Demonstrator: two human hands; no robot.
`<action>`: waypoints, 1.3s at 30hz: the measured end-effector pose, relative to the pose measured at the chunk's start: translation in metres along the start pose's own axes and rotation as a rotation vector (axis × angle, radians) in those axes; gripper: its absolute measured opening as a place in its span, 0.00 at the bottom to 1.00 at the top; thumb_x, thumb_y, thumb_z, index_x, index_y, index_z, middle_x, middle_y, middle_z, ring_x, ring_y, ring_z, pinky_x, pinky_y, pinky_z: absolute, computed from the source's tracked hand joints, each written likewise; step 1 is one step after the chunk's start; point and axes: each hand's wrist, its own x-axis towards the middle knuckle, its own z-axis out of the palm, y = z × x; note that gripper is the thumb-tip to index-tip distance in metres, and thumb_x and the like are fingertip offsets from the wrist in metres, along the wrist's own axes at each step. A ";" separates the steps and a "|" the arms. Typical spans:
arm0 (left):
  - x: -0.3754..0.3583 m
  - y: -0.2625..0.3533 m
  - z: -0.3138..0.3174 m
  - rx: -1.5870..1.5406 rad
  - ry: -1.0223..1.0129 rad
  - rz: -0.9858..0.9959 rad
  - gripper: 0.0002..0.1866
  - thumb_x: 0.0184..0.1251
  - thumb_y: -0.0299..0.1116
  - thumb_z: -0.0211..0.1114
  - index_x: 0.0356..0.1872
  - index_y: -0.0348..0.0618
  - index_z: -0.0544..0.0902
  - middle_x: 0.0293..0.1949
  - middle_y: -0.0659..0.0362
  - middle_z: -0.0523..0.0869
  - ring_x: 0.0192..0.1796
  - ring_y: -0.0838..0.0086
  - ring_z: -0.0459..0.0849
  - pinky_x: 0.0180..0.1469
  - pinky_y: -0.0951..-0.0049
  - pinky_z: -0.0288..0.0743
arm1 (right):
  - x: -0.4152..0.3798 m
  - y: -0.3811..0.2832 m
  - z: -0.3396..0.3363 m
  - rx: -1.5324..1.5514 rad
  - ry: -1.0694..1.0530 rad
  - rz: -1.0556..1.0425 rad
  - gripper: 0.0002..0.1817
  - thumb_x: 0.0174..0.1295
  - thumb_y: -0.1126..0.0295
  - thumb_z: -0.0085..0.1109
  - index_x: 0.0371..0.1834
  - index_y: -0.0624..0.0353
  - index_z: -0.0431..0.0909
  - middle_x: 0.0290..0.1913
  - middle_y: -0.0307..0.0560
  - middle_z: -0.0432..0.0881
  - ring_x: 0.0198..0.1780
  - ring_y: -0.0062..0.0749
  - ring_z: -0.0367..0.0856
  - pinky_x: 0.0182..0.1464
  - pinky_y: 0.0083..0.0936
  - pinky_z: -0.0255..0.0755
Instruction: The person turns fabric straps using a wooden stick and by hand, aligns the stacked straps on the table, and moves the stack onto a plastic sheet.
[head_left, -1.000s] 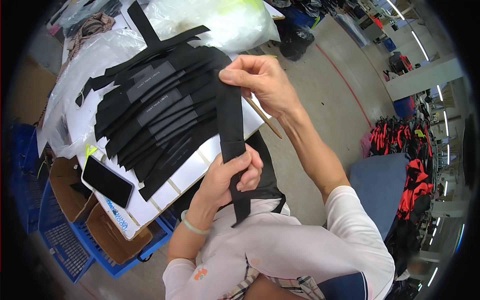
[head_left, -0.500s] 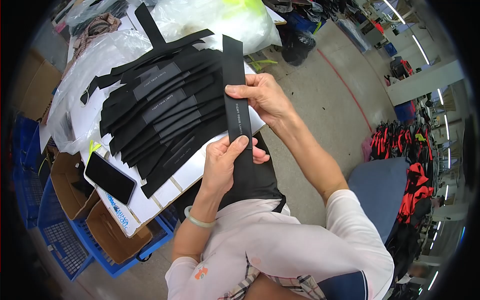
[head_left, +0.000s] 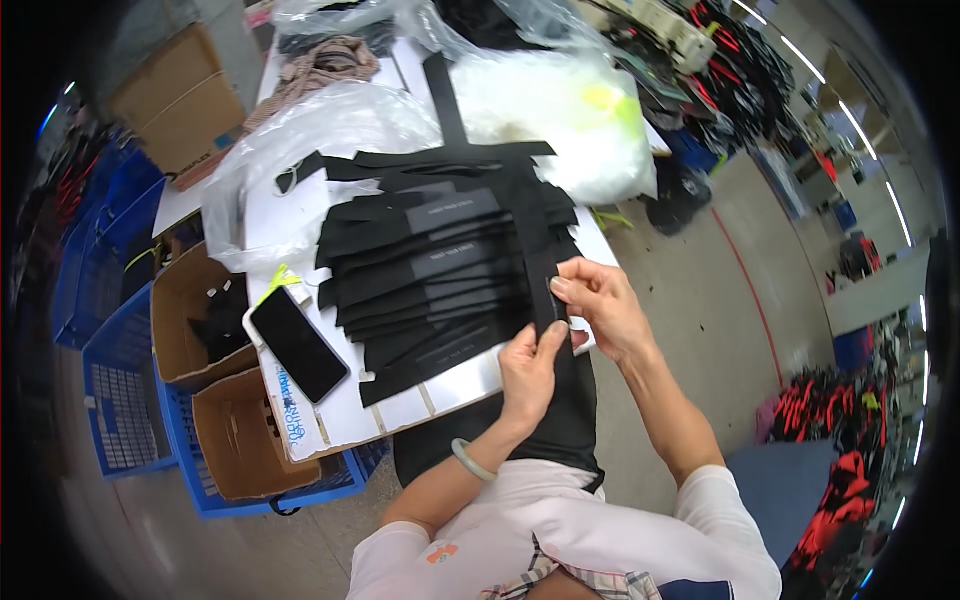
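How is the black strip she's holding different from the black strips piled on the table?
The held strip is pinched at its near end by the left hand and right hand; the stacked strips lie untouched. The held strip runs away from the person, crossing over the pile, while the stacked strips lie sideways, fanned and overlapping. Grey printed labels show on several stacked strips; none can be made out on the held strip. Both look like the same black fabric.

A person wears a pale pink short-sleeved top with a small orange logo [head_left: 441, 553] on the left sleeve. A pale green bangle [head_left: 470, 461] circles the left wrist, above that logo. Below the top, plaid fabric [head_left: 560, 578] and a dark apron [head_left: 540, 420] show.
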 end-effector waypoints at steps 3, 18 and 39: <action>-0.003 -0.001 -0.002 0.159 -0.077 0.101 0.15 0.73 0.33 0.59 0.48 0.27 0.79 0.41 0.52 0.87 0.45 0.76 0.84 0.45 0.78 0.77 | 0.027 -0.025 0.008 -0.257 -0.040 -0.283 0.12 0.63 0.74 0.60 0.47 0.69 0.82 0.37 0.38 0.83 0.38 0.16 0.77 0.45 0.14 0.71; 0.009 -0.016 -0.096 0.259 -0.202 -0.167 0.14 0.74 0.28 0.55 0.54 0.29 0.74 0.48 0.48 0.84 0.51 0.67 0.85 0.56 0.70 0.78 | 0.186 -0.034 0.065 -0.991 -0.099 -1.051 0.11 0.57 0.68 0.65 0.44 0.51 0.86 0.36 0.43 0.78 0.43 0.37 0.76 0.45 0.33 0.70; 0.003 -0.008 -0.090 0.584 -0.278 0.074 0.10 0.68 0.18 0.56 0.47 0.32 0.79 0.39 0.52 0.84 0.38 0.72 0.86 0.44 0.76 0.80 | 0.312 -0.024 0.061 -1.369 -0.475 -0.328 0.32 0.42 0.60 0.70 0.54 0.60 0.79 0.44 0.58 0.84 0.48 0.47 0.82 0.53 0.35 0.73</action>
